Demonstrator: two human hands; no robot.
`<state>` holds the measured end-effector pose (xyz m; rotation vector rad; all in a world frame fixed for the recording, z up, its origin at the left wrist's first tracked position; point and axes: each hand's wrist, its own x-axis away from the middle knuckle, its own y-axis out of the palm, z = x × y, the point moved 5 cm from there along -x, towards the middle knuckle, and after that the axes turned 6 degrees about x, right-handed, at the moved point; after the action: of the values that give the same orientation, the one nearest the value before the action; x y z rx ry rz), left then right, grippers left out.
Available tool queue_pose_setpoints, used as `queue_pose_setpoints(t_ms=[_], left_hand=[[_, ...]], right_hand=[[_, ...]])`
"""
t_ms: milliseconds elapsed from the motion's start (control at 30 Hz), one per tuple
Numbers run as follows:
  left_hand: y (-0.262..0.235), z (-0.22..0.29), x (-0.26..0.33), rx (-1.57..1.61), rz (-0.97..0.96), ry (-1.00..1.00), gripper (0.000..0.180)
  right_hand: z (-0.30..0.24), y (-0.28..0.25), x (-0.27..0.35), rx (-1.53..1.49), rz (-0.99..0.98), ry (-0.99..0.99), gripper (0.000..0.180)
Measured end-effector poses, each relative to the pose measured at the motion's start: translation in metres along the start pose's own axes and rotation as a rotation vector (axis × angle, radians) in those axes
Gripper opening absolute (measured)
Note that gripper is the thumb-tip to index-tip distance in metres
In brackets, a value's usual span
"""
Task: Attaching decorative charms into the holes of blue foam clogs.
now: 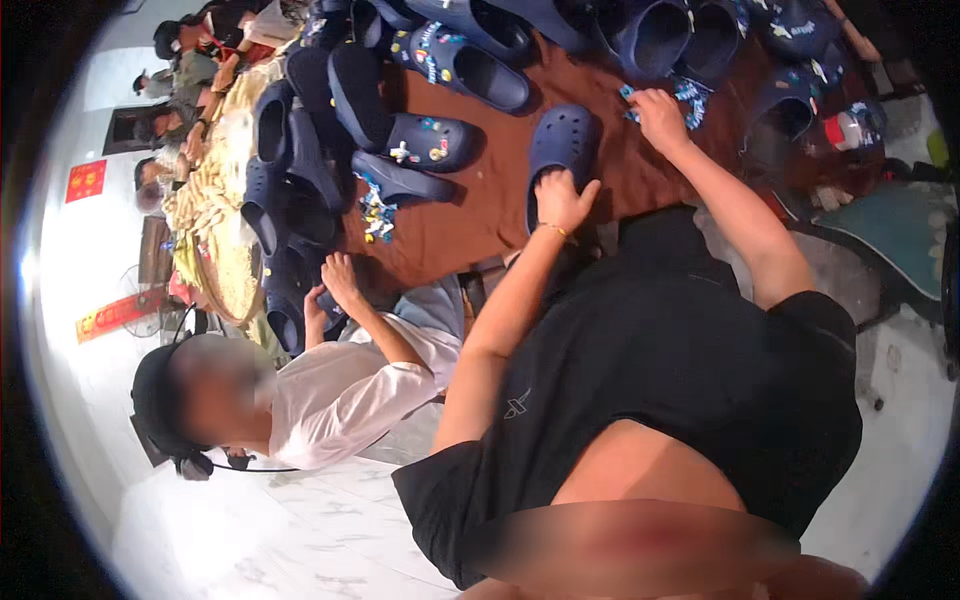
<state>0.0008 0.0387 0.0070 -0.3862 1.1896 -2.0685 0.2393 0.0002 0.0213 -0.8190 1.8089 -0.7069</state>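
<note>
A navy clog (565,142) with round holes lies toe away from me on the brown cloth (490,185). My left hand (563,203) grips it at the foot opening, with its fingers inside and the thumb standing out to the right. To the right, my right hand (662,118) is over the cloth, fingers bent together around a small blue shoe charm (628,92) that shows at the fingertips. Beside that hand lies a heap of blue and white charms (691,98). How firmly the charm is pinched is hard to see.
Many navy clogs (470,68) crowd the table's far side and left. More charms (377,218) lie by a clog at left. A co-worker in a white top (345,400) sits close on my left, hands at the table. A red-and-white container (842,130) stands at right.
</note>
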Motion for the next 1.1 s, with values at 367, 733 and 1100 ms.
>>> queue_pose_setpoints(t_ms=[367, 733, 1100], left_hand=[[0.005, -0.013, 0.001, 0.133, 0.0, -0.039, 0.044], [-0.003, -0.007, 0.0, 0.157, 0.06, -0.053, 0.033], [-0.001, -0.009, -0.002, 0.16, 0.036, -0.058, 0.032]], right_hand=[[-0.05, 0.038, -0.03, -0.53, -0.062, 0.346, 0.021], [-0.083, 0.022, -0.029, -0.316, -0.05, -0.044, 0.016], [-0.08, 0.031, -0.041, -0.469, -0.272, -0.052, 0.026]])
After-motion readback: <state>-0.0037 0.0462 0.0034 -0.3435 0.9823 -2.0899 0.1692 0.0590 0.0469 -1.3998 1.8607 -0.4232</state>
